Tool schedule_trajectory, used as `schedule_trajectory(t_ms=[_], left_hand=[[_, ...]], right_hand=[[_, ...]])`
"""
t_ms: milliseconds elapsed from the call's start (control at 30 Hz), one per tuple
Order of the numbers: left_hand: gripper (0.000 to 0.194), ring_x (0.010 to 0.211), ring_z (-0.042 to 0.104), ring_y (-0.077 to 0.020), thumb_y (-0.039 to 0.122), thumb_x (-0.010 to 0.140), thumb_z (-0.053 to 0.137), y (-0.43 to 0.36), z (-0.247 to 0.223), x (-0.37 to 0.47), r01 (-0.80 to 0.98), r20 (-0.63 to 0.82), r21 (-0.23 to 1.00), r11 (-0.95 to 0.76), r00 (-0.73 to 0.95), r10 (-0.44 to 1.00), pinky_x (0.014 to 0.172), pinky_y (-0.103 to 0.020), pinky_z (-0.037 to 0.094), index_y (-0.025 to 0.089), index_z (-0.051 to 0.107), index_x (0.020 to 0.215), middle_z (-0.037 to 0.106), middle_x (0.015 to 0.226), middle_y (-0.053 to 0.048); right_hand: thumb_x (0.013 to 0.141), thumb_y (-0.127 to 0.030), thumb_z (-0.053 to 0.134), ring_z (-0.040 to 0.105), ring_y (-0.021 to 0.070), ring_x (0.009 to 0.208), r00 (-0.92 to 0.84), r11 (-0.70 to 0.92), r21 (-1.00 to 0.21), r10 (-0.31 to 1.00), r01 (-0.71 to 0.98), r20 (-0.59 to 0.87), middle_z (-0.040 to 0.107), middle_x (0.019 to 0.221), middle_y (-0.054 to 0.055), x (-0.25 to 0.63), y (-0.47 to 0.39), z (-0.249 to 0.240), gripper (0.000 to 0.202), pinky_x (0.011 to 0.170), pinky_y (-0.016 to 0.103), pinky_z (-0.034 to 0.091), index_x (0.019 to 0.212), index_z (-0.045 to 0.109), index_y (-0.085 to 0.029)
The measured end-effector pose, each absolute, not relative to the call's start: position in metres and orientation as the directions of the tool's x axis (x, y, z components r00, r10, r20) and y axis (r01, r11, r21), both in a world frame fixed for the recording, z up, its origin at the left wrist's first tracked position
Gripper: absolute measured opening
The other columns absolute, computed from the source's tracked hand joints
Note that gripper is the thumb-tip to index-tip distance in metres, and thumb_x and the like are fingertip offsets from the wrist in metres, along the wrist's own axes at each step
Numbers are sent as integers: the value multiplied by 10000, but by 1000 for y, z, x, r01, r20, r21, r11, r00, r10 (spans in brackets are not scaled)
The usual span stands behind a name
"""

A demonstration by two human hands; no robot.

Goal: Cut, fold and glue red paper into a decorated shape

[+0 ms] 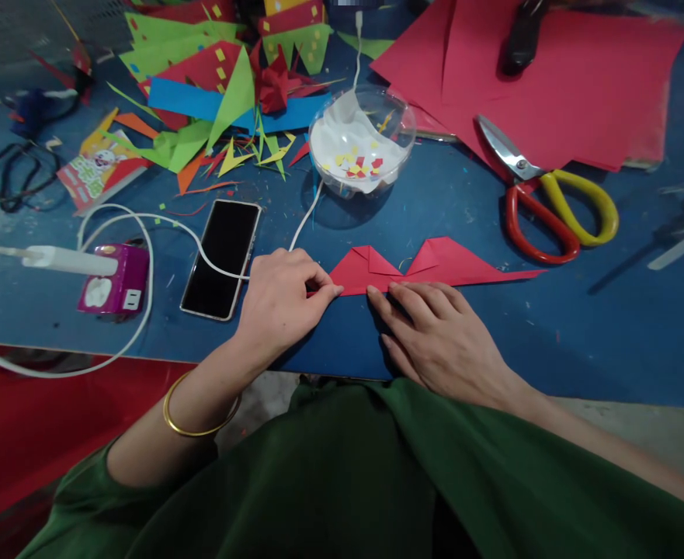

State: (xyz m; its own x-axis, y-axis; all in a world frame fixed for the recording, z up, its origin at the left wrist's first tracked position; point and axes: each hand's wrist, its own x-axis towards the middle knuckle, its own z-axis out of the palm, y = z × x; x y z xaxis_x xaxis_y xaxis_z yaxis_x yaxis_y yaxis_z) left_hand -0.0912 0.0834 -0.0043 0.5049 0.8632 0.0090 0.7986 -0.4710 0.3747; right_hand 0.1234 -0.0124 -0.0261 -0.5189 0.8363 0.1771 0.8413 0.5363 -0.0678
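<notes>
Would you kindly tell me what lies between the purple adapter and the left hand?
The head view shows a phone between the adapter and left hand, with a white cable across it.

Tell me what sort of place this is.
Probably a papercraft workspace, judging by the folded red paper, the scissors and the clear bowl of small paper bits.

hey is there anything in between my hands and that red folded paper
Nothing visible: the left hand pinches the red folded paper near its left end, and the right hand touches its lower edge.
</notes>
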Motion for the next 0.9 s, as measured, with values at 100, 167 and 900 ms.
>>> schedule_trajectory(t_ms=[100,167,900], left_hand=[[234,752,605,-211,333,852,672,82,-2,-95,817,-1,365,-447,481,877,731,-386,420,226,684,643,714,758,-23],[226,752,606,-212,319,849,673,81,-1,-98,824,-2,355,-442,474,881,727,-386,415,227,680,643,711,755,-21],[203,780,595,-215,297,869,659,72,1,-121,866,25,276,-417,428,904,748,-378,409,215,677,684,682,763,-23]], right_hand=[[989,-319,443,535,282,1055,-517,531,-45,839,846,168,648,1205,167,122,-12,-25,506,918,422,413,1418,534,-67],[990,-328,441,530,281,1043,-520,532,-32,837,846,169,645,1196,171,120,-11,-25,509,911,419,402,1414,538,-64],[987,-328,459,513,271,978,-544,548,18,824,836,159,647,1178,152,109,-7,-23,501,810,400,381,1433,530,-110]])
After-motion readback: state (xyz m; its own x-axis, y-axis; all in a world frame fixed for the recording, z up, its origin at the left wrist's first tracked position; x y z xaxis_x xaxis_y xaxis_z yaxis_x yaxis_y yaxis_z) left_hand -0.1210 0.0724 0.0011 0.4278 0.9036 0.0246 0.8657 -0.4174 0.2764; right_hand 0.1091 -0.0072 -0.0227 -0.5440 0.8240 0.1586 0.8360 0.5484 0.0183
